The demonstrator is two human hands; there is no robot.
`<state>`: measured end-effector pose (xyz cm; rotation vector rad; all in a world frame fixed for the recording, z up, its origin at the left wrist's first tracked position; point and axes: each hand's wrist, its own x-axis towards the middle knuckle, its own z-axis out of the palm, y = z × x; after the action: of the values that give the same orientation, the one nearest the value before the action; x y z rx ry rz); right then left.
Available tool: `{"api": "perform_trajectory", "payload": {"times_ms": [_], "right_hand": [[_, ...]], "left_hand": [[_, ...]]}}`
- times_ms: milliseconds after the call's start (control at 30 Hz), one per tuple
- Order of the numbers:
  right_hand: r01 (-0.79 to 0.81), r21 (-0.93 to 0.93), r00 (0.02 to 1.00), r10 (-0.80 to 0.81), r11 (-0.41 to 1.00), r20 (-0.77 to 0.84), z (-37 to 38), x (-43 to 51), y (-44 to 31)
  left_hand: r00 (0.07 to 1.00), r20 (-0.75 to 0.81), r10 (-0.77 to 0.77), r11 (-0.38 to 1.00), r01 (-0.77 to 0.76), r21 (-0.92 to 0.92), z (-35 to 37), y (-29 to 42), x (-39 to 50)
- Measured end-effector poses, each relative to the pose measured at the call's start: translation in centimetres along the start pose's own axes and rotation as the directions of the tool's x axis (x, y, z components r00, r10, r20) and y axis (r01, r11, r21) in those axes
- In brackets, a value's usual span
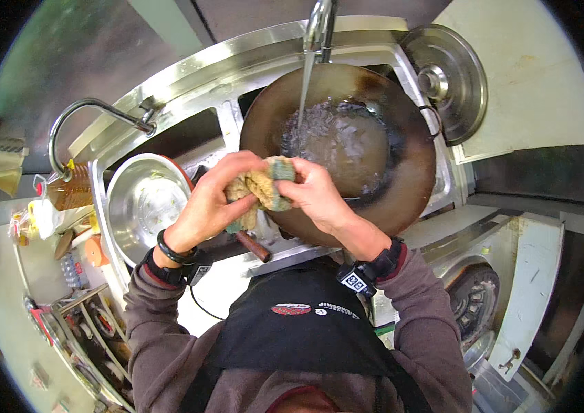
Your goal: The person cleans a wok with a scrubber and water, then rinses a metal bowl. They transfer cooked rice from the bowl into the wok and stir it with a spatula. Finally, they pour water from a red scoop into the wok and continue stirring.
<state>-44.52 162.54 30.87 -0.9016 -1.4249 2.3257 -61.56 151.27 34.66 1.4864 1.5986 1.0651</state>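
Observation:
Between them, my left hand (217, 193) and my right hand (318, 191) grip a bunched tan and green cloth (263, 188). Both hands are over the near left rim of a large wok (411, 170) set in the right sink basin. Water runs from the faucet (318, 31) into the wok, where a murky pool (346, 149) ripples. Below the cloth, a brown wooden handle (254, 246) sticks out towards me; what it belongs to is hidden. Left of my left hand, a metal bowl (142, 201) holds small green scraps.
A round metal lid (452, 85) leans against the sink's right side. A second faucet (101, 106) arches over the left end, near a bottle of amber liquid (70, 191). At the right is a blackened stove burner (473, 299). A rack with utensils (95, 325) stands at lower left.

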Motion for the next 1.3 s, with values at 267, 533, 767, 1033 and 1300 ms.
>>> {"api": "perform_trajectory", "payload": {"times_ms": [267, 533, 767, 1033, 1300], "right_hand": [[0.245, -0.178, 0.834, -0.301, 0.953, -0.462, -18.9, -5.5, -5.3], [-0.128, -0.645, 0.597, -0.46, 0.754, -0.657, -38.2, 1.4, -6.5], [-0.136, -0.518, 0.691, -0.294, 0.844, -0.66, -42.6, 3.3, -4.5], [-0.316, -0.272, 0.835, 0.131, 0.909, -0.535, -41.9, 3.8, -4.9], [-0.217, -0.432, 0.818, -0.078, 0.875, -0.57, -39.9, 3.5, -6.6]], "left_hand": [[0.798, -0.403, -0.448, 0.883, 0.324, -0.34, -1.5, -6.3, -1.5], [0.758, -0.349, -0.55, 0.812, 0.39, -0.433, 1.9, -11.6, 0.0], [0.649, -0.328, -0.687, 0.72, 0.546, -0.428, 2.7, -13.0, -1.7], [0.514, -0.345, -0.785, 0.618, 0.619, -0.485, 4.1, -10.9, -2.0], [0.716, -0.169, -0.678, 0.63, 0.448, -0.634, 4.3, -12.3, -2.2]]}}
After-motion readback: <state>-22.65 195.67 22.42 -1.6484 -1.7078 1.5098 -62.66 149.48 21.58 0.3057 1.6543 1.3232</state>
